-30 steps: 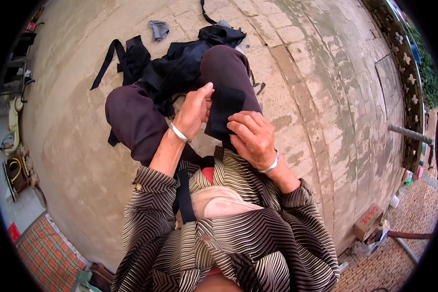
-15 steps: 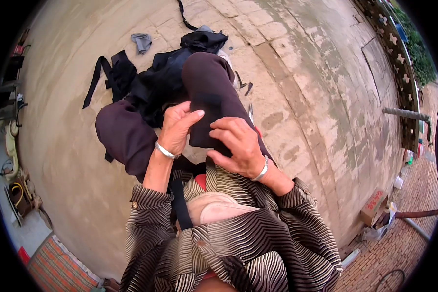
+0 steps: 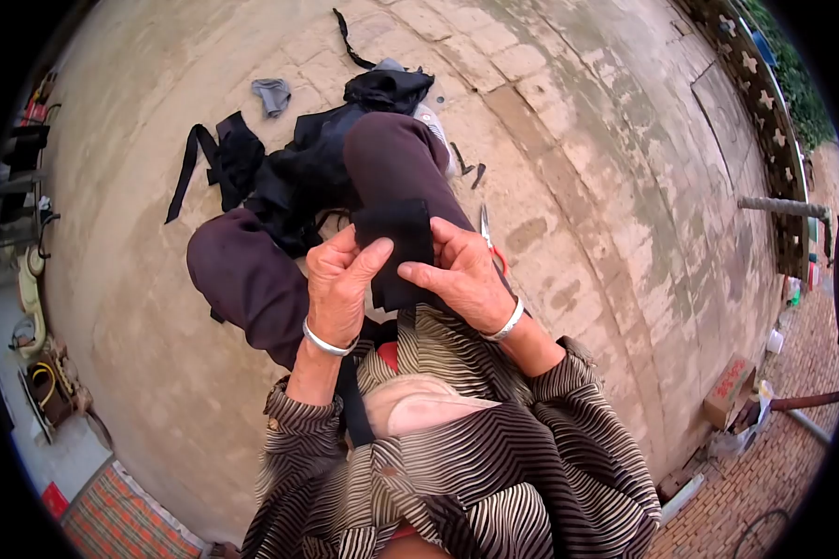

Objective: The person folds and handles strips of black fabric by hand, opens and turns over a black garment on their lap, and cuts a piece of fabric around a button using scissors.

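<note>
Between my hands, above my lap, a piece of black cloth is held up, its lower end hanging down. My left hand pinches its left edge between thumb and fingers. On the opposite edge, my right hand grips with the thumb in front and the fingers behind. More black fabric lies heaped beyond and between my knees, with straps trailing from it. Scissors with red handles lie on the ground just right of my right leg.
A grey cloth and small black scraps lie on the concrete ground. To the right are a cardboard box and a metal bar. A plaid cloth is at the lower left.
My right hand has closed on the right edge of the black cloth, where its fingers were loose before. The cloth is now lifted and spread between both hands.
</note>
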Demonstrator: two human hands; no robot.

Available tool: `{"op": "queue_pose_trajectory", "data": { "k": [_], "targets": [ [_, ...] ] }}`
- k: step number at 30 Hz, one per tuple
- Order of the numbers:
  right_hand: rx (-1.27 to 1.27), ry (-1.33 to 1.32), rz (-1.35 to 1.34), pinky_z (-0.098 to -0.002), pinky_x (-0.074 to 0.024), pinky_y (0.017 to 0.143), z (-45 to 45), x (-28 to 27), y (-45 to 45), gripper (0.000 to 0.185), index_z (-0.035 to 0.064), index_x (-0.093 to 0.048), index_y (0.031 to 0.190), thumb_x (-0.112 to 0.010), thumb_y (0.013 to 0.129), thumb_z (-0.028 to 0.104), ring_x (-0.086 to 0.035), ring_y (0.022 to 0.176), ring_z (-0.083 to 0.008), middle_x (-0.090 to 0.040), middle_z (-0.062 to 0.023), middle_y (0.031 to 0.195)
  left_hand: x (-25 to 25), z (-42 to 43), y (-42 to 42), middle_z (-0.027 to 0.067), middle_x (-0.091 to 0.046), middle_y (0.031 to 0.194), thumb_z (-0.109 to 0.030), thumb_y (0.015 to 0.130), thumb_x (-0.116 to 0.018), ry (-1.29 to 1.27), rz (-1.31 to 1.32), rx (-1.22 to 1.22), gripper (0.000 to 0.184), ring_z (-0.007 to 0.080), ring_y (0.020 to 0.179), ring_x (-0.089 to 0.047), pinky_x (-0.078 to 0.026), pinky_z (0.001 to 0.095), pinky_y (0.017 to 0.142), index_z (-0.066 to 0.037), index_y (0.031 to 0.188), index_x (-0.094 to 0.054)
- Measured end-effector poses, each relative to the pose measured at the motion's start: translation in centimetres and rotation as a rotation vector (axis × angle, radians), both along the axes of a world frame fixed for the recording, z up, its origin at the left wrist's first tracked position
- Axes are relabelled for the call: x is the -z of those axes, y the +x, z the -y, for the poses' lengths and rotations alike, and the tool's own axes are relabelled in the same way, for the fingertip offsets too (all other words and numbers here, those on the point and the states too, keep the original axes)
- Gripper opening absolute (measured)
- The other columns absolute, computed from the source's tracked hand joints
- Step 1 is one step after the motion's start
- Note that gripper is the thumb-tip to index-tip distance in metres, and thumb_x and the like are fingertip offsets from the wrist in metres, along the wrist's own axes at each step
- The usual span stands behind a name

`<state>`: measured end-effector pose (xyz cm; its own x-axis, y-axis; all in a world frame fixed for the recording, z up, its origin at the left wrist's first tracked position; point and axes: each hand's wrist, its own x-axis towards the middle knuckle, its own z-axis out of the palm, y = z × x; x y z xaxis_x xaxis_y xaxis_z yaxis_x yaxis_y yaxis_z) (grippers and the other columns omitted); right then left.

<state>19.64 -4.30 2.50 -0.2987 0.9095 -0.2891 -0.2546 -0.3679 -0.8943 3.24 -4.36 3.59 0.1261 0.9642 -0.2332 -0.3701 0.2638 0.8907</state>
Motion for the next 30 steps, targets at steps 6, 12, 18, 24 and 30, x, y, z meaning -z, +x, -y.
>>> {"op": "queue_pose_trajectory", "data": {
  "k": [6, 12, 18, 24, 30],
  "targets": [
    [-0.067, 0.033, 0.075, -0.0202, -0.0349, 0.055, 0.8, 1.1, 0.9, 0.019, 0.0008, -0.052, 0.082, -0.071, 0.079, 0.003, -0.040, 0.066, -0.0010, -0.045, 0.0067, 0.070, 0.2, 0.2, 0.2, 0.0062, -0.069, 0.100, -0.001, 0.088, -0.062, -0.010, 0.127, -0.086, 0.021, 0.0102, 0.087, -0.063, -0.048, 0.0233, 0.084, 0.003, 0.108, -0.065],
    [-0.126, 0.000, 0.014, -0.0205, -0.0377, 0.059, 1.7, -1.3, 3.2, 0.014, -0.0001, -0.056, 0.090, -0.068, 0.081, 0.002, -0.042, 0.070, -0.0006, -0.046, 0.0063, 0.074, 0.1, -0.8, 0.5, 0.0055, -0.069, 0.090, -0.004, 0.085, -0.068, -0.037, 0.001, 0.026, 0.023, 0.0091, 0.075, -0.063, -0.050, 0.0207, 0.072, 0.004, 0.106, -0.061],
    [-0.011, -0.120, -0.044, -0.0199, -0.0447, 0.067, 3.1, -0.6, 7.7, 0.016, -0.0005, -0.059, 0.100, -0.064, 0.085, -0.002, -0.053, 0.077, -0.0017, -0.059, 0.0037, 0.083, 0.7, -1.3, 1.5, 0.0066, -0.068, 0.081, -0.004, 0.089, -0.063, -0.064, -0.117, 0.185, 0.016, 0.0093, 0.068, -0.062, -0.049, 0.0223, 0.061, 0.004, 0.102, -0.061],
    [0.429, -0.145, 0.275, -0.0226, -0.0515, 0.072, 5.4, 4.9, 17.3, 0.019, -0.0021, -0.064, 0.107, -0.062, 0.087, -0.001, -0.064, 0.078, -0.0080, -0.069, -0.0022, 0.093, 1.9, -1.1, 1.0, 0.0151, -0.071, 0.089, -0.006, 0.093, -0.057, -0.046, -0.244, 0.193, 0.013, 0.0114, 0.068, -0.063, -0.049, 0.0226, 0.061, 0.004, 0.101, -0.061],
    [0.581, -0.292, 0.535, -0.0317, -0.0591, 0.065, 9.7, 15.1, 27.4, 0.026, -0.0066, -0.061, 0.110, -0.055, 0.088, 0.004, -0.068, 0.074, -0.0176, -0.069, -0.0100, 0.090, 3.3, -0.9, -1.8, 0.0148, -0.071, 0.091, -0.009, 0.095, -0.056, -0.065, -0.307, 0.039, 0.015, 0.0114, 0.067, -0.062, -0.048, 0.0211, 0.061, 0.003, 0.102, -0.061]
  ]
}}
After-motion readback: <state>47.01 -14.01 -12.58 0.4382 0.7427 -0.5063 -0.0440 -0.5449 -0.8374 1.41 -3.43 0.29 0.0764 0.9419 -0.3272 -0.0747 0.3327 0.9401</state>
